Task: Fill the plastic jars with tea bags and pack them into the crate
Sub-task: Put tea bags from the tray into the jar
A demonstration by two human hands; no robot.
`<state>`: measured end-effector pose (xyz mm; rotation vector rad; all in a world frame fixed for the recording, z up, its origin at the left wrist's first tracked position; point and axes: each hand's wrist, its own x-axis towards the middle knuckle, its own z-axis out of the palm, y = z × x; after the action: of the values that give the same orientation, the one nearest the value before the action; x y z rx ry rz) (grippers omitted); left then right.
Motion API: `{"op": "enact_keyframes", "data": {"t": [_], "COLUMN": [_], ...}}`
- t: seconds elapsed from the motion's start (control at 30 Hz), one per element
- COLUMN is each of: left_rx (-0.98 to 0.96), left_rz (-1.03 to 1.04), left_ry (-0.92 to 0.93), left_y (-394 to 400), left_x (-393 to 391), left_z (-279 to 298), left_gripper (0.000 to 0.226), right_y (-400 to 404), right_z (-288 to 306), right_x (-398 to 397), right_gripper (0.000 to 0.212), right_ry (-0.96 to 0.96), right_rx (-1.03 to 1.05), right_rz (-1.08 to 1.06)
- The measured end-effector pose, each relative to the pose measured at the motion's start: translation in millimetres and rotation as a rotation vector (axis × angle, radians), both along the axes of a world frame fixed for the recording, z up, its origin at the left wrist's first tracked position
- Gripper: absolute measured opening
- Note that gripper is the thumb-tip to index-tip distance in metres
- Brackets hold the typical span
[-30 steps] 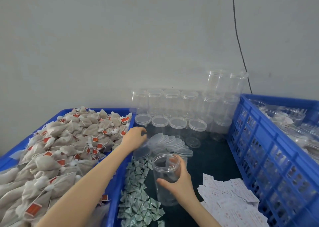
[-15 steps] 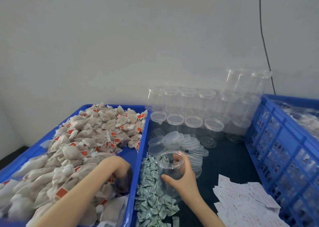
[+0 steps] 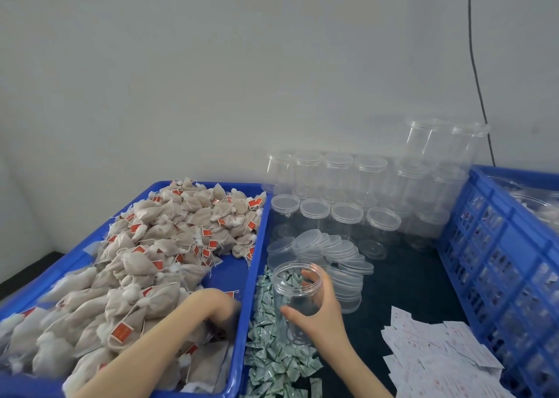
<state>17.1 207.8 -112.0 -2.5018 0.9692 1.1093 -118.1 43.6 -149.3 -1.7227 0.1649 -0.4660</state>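
My right hand [image 3: 317,313] grips an open, empty clear plastic jar [image 3: 298,282] standing on the dark table. My left hand [image 3: 216,308] reaches down into the blue tray [image 3: 257,246] at its near right corner, among the beige tea bags [image 3: 157,261] with red tags. Its fingers are blurred and buried in the bags, so what they hold is unclear. A blue slatted crate [image 3: 499,246] stands at the right with clear jars inside.
Rows of empty clear jars [image 3: 348,216] stand at the back against the wall. Loose clear lids [image 3: 332,249] lie stacked behind the held jar. Green-white sachets [image 3: 272,358] are piled beside the tray. White paper slips [image 3: 432,361] lie at the lower right.
My left hand left the lids, crossed into the tea bag tray and sank lower among the bags. My right hand kept its hold on the jar. The view swung left.
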Motion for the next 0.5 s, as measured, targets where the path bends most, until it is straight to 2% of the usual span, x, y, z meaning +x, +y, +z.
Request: {"op": "enact_keyframes", "data": {"t": [0.1, 0.23, 0.33, 0.5], "left_rx": [-0.007, -0.118, -0.275, -0.557], "left_rz": [-0.013, 0.023, 0.043, 0.155], "left_ry": [-0.024, -0.1, -0.127, -0.096], "left_y": [2, 7, 15, 28], "left_x": [1, 6, 15, 26], "left_z": [-2, 7, 21, 35], "left_gripper": [0.044, 0.037, 0.019, 0.026], "right_y": [2, 2, 5, 12], "right_z": [1, 0, 0, -3], "right_x": [0, 0, 1, 5], "right_gripper": [0.088, 0.088, 0.09, 0.086], "right_ry": [-0.007, -0.014, -0.005, 0.007], "right_rx": [0.007, 0.01, 0.014, 0.005], "right_rz": [0.003, 0.007, 0.01, 0.01]}}
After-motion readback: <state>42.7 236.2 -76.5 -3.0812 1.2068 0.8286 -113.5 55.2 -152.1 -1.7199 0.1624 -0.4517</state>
